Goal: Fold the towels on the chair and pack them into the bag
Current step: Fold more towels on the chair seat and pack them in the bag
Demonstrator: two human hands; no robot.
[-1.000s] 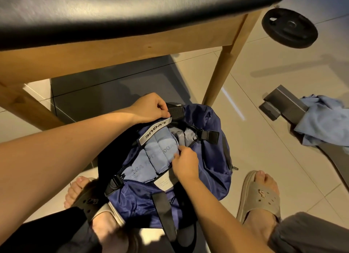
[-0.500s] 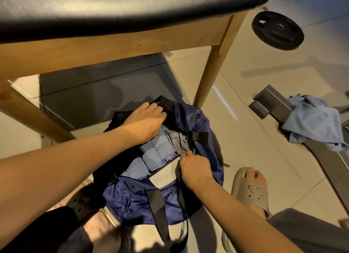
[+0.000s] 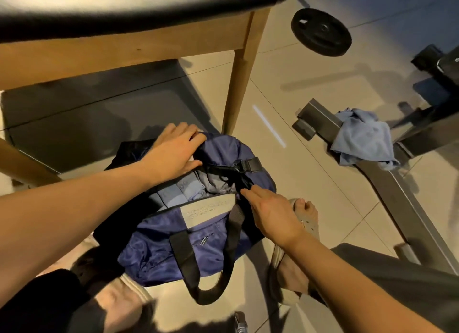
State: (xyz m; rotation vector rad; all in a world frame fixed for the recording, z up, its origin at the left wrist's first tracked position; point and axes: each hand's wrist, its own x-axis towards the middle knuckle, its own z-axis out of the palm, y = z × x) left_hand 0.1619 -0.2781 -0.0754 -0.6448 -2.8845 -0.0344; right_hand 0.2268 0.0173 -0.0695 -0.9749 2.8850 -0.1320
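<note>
The navy nylon duffel bag [image 3: 159, 253] sits on the tiled floor [image 3: 285, 188] before the wooden chair [image 3: 238, 84], folded light-blue towels [image 3: 173, 193] inside, black round weight plate [image 3: 321, 32] behind-right.

I see the navy bag [image 3: 169, 248] on the floor beside the chair [image 3: 124, 46], its mouth open and folded blue towels [image 3: 173, 194] inside. The left hand [image 3: 173, 153] lies flat over its far rim. The right hand [image 3: 270, 211] touches the near rim with straight fingers (another blue cloth [image 3: 360, 136] lies well apart, on a metal bar [image 3: 320, 119]).

Weight plate [image 3: 321, 32]: black, flat on the tiled floor [image 3: 335, 183].
Metal frame [image 3: 320, 120]: grey, near the plate.
</note>
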